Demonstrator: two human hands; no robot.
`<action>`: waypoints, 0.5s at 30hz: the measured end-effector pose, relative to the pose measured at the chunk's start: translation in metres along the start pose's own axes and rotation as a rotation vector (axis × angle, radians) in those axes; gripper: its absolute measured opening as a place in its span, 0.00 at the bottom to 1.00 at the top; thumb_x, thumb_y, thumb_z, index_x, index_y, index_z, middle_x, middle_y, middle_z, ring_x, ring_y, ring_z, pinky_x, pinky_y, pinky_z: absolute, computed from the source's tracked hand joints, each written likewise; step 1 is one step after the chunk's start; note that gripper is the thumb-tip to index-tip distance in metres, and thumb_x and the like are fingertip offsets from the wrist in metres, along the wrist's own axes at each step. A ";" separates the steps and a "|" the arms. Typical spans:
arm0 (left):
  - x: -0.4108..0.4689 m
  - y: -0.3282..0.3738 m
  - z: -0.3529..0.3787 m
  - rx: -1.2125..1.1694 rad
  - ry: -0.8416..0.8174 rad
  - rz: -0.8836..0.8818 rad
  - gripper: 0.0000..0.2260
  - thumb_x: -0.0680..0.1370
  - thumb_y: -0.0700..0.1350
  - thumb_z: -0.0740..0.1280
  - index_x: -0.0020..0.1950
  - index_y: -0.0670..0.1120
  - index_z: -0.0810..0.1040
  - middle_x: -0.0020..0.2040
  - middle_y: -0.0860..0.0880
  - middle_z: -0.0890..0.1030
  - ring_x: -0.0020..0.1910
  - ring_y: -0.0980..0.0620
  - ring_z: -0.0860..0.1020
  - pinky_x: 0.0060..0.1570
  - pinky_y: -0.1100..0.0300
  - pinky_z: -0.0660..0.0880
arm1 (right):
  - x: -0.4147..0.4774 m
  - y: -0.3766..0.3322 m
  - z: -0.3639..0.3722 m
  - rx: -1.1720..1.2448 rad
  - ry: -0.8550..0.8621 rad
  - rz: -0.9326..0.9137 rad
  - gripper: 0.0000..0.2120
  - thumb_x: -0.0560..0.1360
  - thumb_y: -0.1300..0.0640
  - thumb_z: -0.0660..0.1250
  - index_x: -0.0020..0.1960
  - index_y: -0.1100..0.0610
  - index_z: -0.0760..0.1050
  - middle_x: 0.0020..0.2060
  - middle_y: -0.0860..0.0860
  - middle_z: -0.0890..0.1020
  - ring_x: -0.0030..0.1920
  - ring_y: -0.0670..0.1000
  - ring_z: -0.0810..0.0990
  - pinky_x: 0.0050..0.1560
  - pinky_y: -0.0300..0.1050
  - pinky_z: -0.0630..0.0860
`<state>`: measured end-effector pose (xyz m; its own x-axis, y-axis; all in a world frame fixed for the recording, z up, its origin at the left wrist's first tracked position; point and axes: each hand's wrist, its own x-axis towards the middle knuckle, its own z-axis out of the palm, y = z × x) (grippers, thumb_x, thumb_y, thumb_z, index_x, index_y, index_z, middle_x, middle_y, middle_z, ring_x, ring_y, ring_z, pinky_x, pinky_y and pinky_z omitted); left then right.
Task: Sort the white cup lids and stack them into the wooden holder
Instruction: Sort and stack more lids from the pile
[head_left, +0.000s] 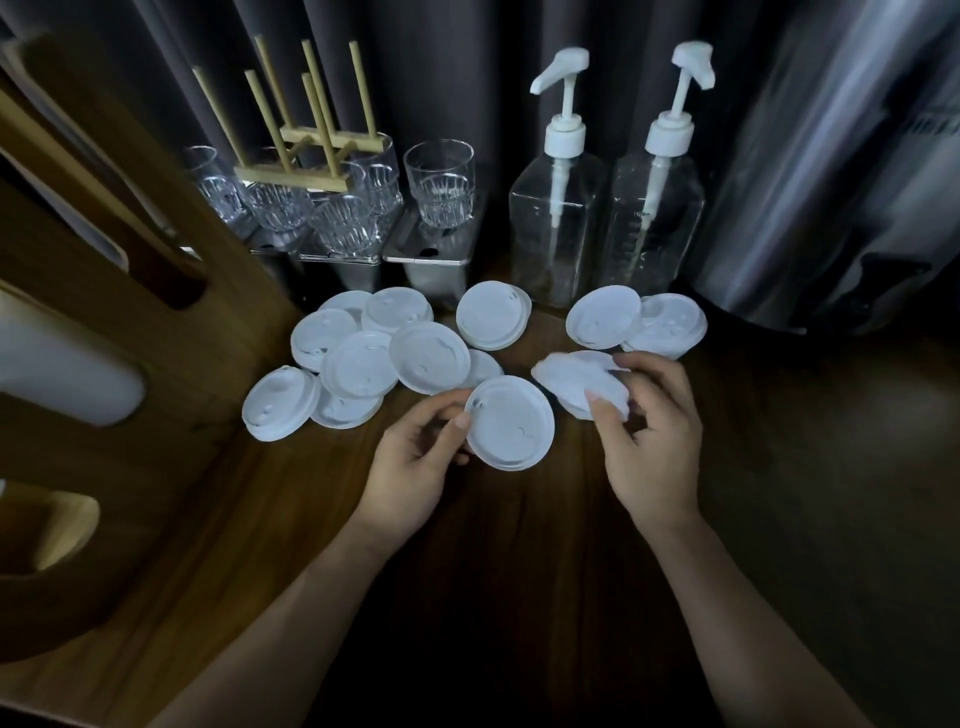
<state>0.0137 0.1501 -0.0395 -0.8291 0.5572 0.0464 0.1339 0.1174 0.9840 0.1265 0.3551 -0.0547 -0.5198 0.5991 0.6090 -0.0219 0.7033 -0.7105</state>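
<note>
White lids (358, 364): at least 13 in front-left of the pump bottles (558, 223), incl. 1 held by left hand (415, 462) and 1 or 2 by right hand (654, 441); some overlap, so exact no. is not sure. Pump bottles: 2. Glasses (440, 182): 5, left of the bottles. Steel tins (431, 265): 3 seen. Wooden peg rack (311, 156): 1, w/ 6 pegs. Wooden holder (130, 260): 1, far left of the bottles.

Beyond the left hand (415, 462), glasses (439, 182) stand on steel tins (434, 267). Beyond the right hand (654, 441), two pump bottles (558, 218) stand on the counter (519, 571); steel urn (831, 182) farther right.
</note>
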 end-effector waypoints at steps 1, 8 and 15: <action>0.000 -0.001 0.000 0.006 -0.001 0.000 0.13 0.83 0.48 0.67 0.67 0.51 0.81 0.53 0.57 0.85 0.56 0.54 0.83 0.50 0.59 0.82 | -0.001 -0.004 0.000 0.019 -0.008 0.008 0.08 0.78 0.58 0.71 0.53 0.63 0.83 0.56 0.52 0.80 0.56 0.47 0.81 0.53 0.41 0.80; 0.000 -0.001 -0.002 -0.028 -0.011 0.010 0.15 0.82 0.48 0.66 0.67 0.47 0.81 0.54 0.54 0.86 0.54 0.53 0.84 0.49 0.59 0.82 | -0.020 -0.027 0.008 0.156 -0.204 0.120 0.18 0.79 0.56 0.74 0.67 0.56 0.77 0.53 0.44 0.84 0.53 0.41 0.83 0.44 0.29 0.79; 0.000 -0.004 -0.003 -0.049 -0.029 0.014 0.12 0.82 0.46 0.67 0.63 0.43 0.81 0.54 0.47 0.87 0.53 0.48 0.85 0.51 0.53 0.82 | -0.025 -0.023 0.017 0.038 -0.227 0.084 0.14 0.78 0.54 0.75 0.62 0.55 0.81 0.56 0.48 0.82 0.53 0.46 0.82 0.47 0.38 0.81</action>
<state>0.0117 0.1470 -0.0425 -0.8109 0.5825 0.0558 0.1181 0.0695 0.9906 0.1253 0.3173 -0.0603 -0.6997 0.5502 0.4557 -0.0008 0.6374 -0.7706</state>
